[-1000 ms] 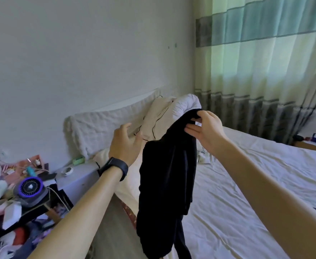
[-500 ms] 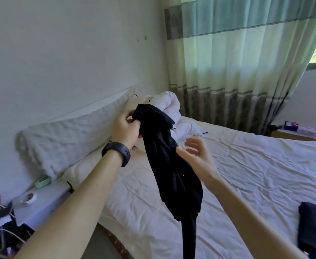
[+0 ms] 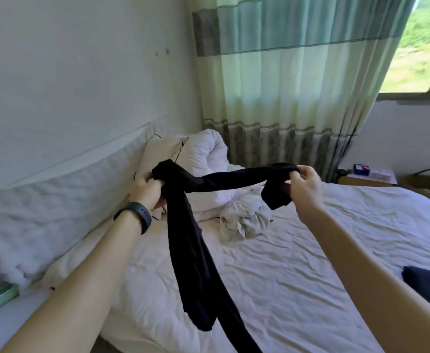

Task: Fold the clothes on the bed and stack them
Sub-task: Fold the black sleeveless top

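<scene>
Over the bed (image 3: 298,271), we're now stretching the black garment (image 3: 191,240) out: right hand (image 3: 304,187) has re-gripped an end, left hand (image 3: 146,191) is clenching the bunch; unfolding before folding.

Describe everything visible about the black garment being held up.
The black garment looks like thin, soft, plain fabric, twisted and unfolded. The left hand bunches one end; the right hand pinches another, and a ropey band stretches between them above the bed. Long strips hang from the left hand, running out of view below. What kind of garment it is cannot be told.
</scene>
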The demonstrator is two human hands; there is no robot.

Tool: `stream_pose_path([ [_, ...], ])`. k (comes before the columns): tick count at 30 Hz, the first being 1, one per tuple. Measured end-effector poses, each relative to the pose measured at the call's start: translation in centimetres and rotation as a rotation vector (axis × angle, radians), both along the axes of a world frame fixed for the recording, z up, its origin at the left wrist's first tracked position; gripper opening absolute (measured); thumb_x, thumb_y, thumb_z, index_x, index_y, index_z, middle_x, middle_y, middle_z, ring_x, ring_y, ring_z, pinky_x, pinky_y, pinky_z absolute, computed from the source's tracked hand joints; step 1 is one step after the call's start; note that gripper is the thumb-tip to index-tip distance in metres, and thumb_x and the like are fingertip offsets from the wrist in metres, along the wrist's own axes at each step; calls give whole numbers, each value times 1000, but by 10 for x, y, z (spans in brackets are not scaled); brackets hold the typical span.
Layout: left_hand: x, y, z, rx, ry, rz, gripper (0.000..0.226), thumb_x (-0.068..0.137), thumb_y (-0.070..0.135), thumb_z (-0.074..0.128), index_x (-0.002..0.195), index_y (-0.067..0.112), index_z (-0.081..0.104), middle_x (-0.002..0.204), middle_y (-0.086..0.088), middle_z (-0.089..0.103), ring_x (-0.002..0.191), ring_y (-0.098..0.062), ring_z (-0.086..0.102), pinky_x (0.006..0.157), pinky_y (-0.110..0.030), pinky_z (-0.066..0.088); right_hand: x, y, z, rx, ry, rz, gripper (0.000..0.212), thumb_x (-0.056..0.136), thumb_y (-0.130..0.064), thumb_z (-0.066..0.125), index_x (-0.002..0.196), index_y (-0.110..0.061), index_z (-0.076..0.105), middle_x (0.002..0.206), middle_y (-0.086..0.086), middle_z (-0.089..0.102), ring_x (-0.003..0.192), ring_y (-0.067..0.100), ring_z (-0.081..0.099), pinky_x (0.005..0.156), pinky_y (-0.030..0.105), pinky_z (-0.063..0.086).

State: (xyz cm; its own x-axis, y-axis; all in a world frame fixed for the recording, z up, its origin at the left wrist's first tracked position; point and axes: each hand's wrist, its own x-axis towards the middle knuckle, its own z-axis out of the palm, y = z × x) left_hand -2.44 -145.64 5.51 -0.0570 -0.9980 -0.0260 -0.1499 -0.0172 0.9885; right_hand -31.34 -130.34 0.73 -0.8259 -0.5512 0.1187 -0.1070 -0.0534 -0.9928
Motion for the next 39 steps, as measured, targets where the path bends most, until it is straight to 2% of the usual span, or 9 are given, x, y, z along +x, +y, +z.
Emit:
stream_pose_path([
  [4, -5, -16, 11, 6, 8, -252, 30, 94, 0, 49, 97, 26, 63, 90, -8, 66, 75, -21, 67, 57, -32, 58, 41, -34, -7, 180, 135, 203, 38, 99, -18, 63, 131, -32, 48, 110, -11, 60, 88, -7, 60, 72, 18, 51],
  [7, -9, -28, 34, -78, 23, -354, 30, 94, -2, 49, 92, 23, 65, 89, -8, 68, 75, -24, 69, 50, -28, 57, 93, -38, -58, 287, 82, 274, 40, 94, -16, 72, 130, -22, 55, 119, 1, 62, 95, 5, 67, 76, 21, 55],
  [14, -44, -30, 75, 212, 407, -456, 24, 100, 0, 46, 120, -1, 58, 109, -22, 66, 93, -35, 69, 58, -33, 62, 181, -56, -85, 348, 144, 377, 98, 56, -91, 69, 136, -37, 50, 127, -23, 59, 111, 0, 60, 88, 23, 54],
  [20, -71, -56, 88, 232, 524, -515, 39, 93, 1, 61, 131, -4, 54, 113, -19, 69, 107, -31, 69, 76, -35, 61, 142, -118, -48, 476, 207, 240, 23, 98, -41, 60, 93, -18, 63, 68, -8, 63, 58, 10, 58, 55, 28, 41],
  [23, -64, -91, 61, -33, 198, -538, 50, 92, 18, 68, 136, 21, 42, 112, 7, 64, 101, -12, 65, 83, -30, 51, 111, -114, -19, 306, -15, 341, 12, 99, -26, 65, 109, -21, 69, 86, -5, 76, 79, 14, 73, 67, 25, 53],
  [30, -39, -96, -110, -375, -402, -662, 72, 81, 5, 75, 138, 30, 38, 124, -2, 49, 121, -24, 52, 93, -26, 42, 54, -111, 31, 61, -522, 461, 24, 99, -14, 65, 121, -7, 69, 115, 15, 75, 106, 29, 73, 79, 34, 60],
  [34, -44, -76, -142, -714, -329, -723, 79, 80, 49, 75, 147, 34, 36, 146, 9, 37, 136, -8, 38, 101, -26, 44, 28, -112, 20, 187, -547, 509, 32, 96, -19, 68, 125, -5, 67, 120, 16, 73, 110, 30, 72, 81, 37, 59],
  [37, -61, -84, -129, -947, -359, -715, 31, 81, 28, 62, 112, 29, 65, 127, 3, 62, 112, -21, 62, 83, -42, 57, 12, -118, 4, 304, -521, 510, 37, 95, -26, 71, 126, -6, 65, 117, 13, 75, 106, 27, 74, 76, 35, 61],
  [39, -75, -97, -115, -887, -455, -790, 29, 75, 18, 58, 100, 32, 64, 98, 5, 72, 88, -23, 68, 72, -39, 56, 6, -122, -8, 601, -184, 411, 39, 95, -37, 68, 121, -8, 64, 111, 10, 75, 99, 24, 73, 77, 35, 60],
])
